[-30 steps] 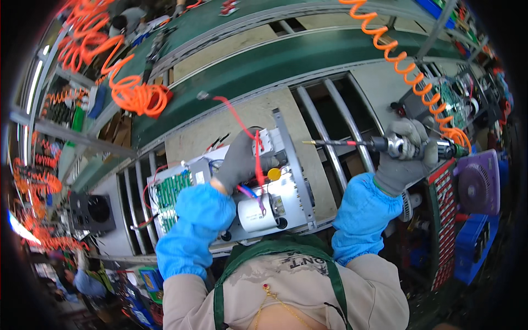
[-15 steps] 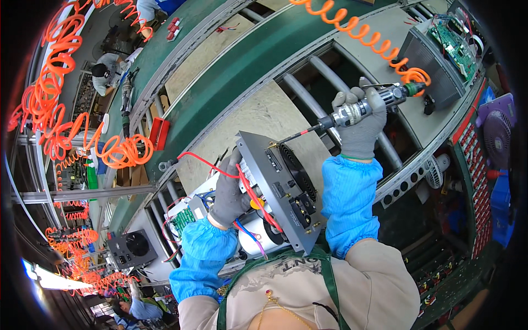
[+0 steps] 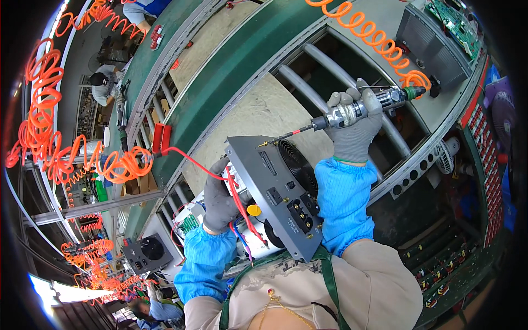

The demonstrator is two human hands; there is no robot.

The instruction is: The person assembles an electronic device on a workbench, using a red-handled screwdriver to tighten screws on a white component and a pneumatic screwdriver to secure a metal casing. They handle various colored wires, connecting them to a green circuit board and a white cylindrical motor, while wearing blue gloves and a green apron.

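In a grey glove, my right hand (image 3: pixel 355 121) is wrapped round a pneumatic screwdriver (image 3: pixel 346 114) held nearly level. Its long bit reaches left to a brass-coloured screw at the upper corner of a grey metal panel (image 3: pixel 275 190). That panel stands tilted, with a round black fan grille (image 3: pixel 297 168), sockets and switches on its face. Behind it, my gloved left hand (image 3: pixel 220 195) is closed on the panel's back side; its fingertips are partly hidden. Red cables (image 3: pixel 236 195) run past this hand, and a white cylinder-shaped part (image 3: pixel 257 240) sits below, near my apron.
An orange coiled air hose (image 3: pixel 379 47) leads to the screwdriver. Metal rollers (image 3: pixel 316 93) and a pale board (image 3: pixel 236 118) lie beyond the panel. At the upper right stands a grey housing (image 3: pixel 432 47) with a green circuit board. Another fan panel (image 3: pixel 147 253) is at left.
The panel has turned so more of its face shows, and it sits slightly left. The screwdriver bit stays at its upper corner screw. My view has shifted a little.
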